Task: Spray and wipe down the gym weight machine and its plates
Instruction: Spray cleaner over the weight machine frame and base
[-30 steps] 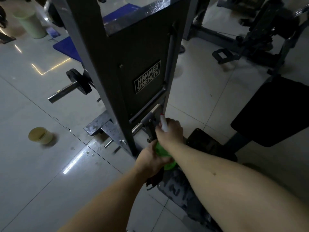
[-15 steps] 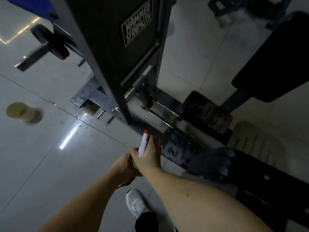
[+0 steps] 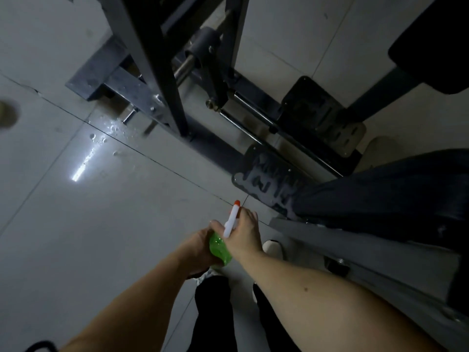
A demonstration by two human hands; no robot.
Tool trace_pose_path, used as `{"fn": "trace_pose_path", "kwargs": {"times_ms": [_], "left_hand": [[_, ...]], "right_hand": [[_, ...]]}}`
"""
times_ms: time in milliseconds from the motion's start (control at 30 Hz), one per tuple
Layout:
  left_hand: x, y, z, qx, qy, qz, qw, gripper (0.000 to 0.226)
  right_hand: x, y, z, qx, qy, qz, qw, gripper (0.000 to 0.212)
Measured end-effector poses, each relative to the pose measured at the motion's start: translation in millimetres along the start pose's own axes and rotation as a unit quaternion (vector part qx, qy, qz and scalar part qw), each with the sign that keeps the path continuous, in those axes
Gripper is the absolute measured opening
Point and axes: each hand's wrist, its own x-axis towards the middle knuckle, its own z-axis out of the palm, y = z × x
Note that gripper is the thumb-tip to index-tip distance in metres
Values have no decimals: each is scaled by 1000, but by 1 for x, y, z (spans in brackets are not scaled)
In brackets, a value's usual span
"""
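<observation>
Right grip (image 3: 245, 233) clamps the bottle (image 3: 220, 248) at its trigger, left grip (image 3: 199, 246) wraps its green body. Best aim the nozzle (image 3: 237, 202) at the footplate (image 3: 266, 179) just ahead and squeeze evenly.

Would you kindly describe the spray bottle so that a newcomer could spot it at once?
Find the dark machine frame standing on the pale tiled floor, then look below it in the view to where the left hand and right hand meet. They grip the bottle between them: the only bright green thing here, with a white head and an orange nozzle tip.
</observation>
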Motion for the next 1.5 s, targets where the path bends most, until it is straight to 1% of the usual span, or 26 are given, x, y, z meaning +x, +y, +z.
{"fn": "trace_pose_path", "kwargs": {"times_ms": [67,100,200,267,333,367,500,633,700,767,867,900,1033,1100,1200,1267,1367,1500], "left_hand": [[10,-18,9,-17,6,-35,999,40],[14,-24,10,-12,5,-57,998,41],[27,-38,14,9,-11,-88,996,47],[30,-40,16,19,-27,-106,994,60],[36,-49,19,34,-7,-110,993,78],[38,-52,19,38,-4,-112,993,79],[39,-50,16,25,0,-111,994,72],[34,-49,5,23,22,-102,994,79],[27,-46,-4,23,30,-93,995,74],[11,-38,-14,16,37,-94,995,67],[-29,-20,-26,53,38,-93,994,77],[-44,-13,-31,70,36,-87,993,75],[-101,26,-41,113,17,-78,990,68],[-127,48,-38,142,9,-62,988,70],[-161,74,-29,148,3,-46,988,76],[-180,87,-25,150,-1,-28,988,78],[-207,107,-20,169,-3,-8,986,74],[-240,126,-10,192,9,-13,981,82]], "right_hand": [[6,9,3,-5,-29,13,999,55],[9,12,6,-13,-39,19,999,54],[16,26,18,-16,-49,51,997,55],[21,36,26,-15,-44,65,997,54],[25,40,29,-13,-47,67,997,54],[27,41,29,-14,-49,62,997,55],[32,36,31,-28,-50,53,997,53],[35,22,34,-13,-47,50,998,52],[34,8,30,-15,-47,42,998,56],[25,-10,23,-30,-47,33,998,59],[-11,-43,1,-16,-31,36,999,57],[-26,-52,-6,-7,-22,36,999,58],[-88,-80,-38,40,38,55,997,66],[-112,-88,-53,43,69,58,995,65],[-142,-98,-79,21,109,41,993,67],[-160,-104,-98,26,118,36,992,70],[-185,-114,-122,31,115,30,992,77],[-215,-121,-143,45,107,28,993,73]]}}
